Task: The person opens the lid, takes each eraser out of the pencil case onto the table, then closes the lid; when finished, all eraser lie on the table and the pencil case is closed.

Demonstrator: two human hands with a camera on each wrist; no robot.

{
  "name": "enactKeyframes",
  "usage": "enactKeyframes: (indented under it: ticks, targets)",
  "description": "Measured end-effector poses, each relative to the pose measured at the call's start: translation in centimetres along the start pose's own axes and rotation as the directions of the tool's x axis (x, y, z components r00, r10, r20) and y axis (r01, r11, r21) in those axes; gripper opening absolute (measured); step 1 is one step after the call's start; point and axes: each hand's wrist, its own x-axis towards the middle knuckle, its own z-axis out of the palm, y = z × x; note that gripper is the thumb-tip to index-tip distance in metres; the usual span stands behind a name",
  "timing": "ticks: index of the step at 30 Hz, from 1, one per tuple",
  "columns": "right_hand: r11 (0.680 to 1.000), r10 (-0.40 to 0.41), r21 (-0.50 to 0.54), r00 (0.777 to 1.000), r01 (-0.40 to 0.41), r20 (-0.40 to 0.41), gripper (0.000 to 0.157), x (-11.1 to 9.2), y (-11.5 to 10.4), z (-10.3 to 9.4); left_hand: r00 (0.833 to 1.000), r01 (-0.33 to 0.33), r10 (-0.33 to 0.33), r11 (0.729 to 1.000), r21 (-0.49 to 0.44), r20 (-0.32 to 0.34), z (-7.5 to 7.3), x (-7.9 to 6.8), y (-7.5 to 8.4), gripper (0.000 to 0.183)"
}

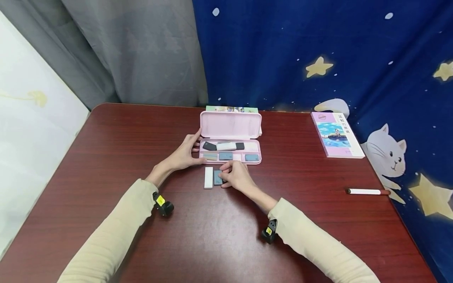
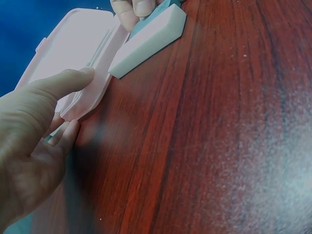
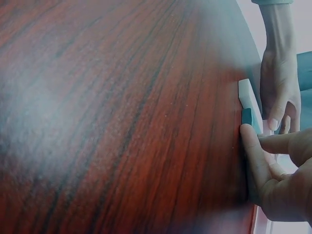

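Observation:
A pink pencil case lies with its lid raised. My left hand holds its left end, thumb against the front wall and the other fingers around the side, as the left wrist view also shows. Just in front of the case, a white eraser rests on the table. Beside it is a blue-grey eraser, which my right hand pinches at its right side; those fingers partly cover it. Inside the case sit a white eraser with dark ends and several blue-grey erasers, one in the front middle.
The case stands near the back of the dark red wooden table, with a green printed item behind its lid. To the right lie a pink-and-white book and a white marker. Grey and blue curtains hang behind the table.

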Motion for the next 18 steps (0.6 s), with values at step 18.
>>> enactKeyframes:
  ticks: [18]
  targets:
    - [0.997, 0.015, 0.076, 1.0, -0.015, -0.006, 0.015, -0.6, 0.6, -1.1, 1.0, 0.001, -0.001, 1.0, -0.017, -0.001, 0.0, -0.1, 0.2, 0.11]
